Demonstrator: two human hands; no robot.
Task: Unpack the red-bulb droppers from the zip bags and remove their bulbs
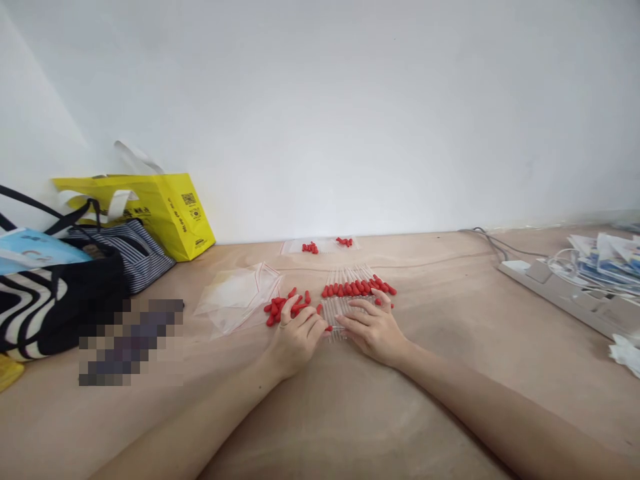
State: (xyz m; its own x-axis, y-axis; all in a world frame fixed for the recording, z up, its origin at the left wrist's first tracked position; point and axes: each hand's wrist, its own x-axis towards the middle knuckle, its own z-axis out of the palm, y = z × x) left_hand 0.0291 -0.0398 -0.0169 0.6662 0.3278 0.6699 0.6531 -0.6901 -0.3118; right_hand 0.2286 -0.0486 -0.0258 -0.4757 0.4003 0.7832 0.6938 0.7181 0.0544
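A row of clear glass droppers with red rubber bulbs [356,289] lies side by side on the table. Just left of it sits a loose pile of red bulbs [286,307]. My left hand [299,335] rests at the pile's near edge, fingers curled and pinched on a red bulb next to the droppers' tube ends. My right hand [373,327] lies on the near ends of the clear tubes with its fingers stretched out towards the left hand. The fingertips of both hands nearly meet.
Clear plastic bags [235,295] lie left of the pile. Two small bags with red bulbs [325,246] sit by the wall. A yellow bag [160,207], striped bags [75,280] stand far left. A power strip [565,287] with cables and packets lies right.
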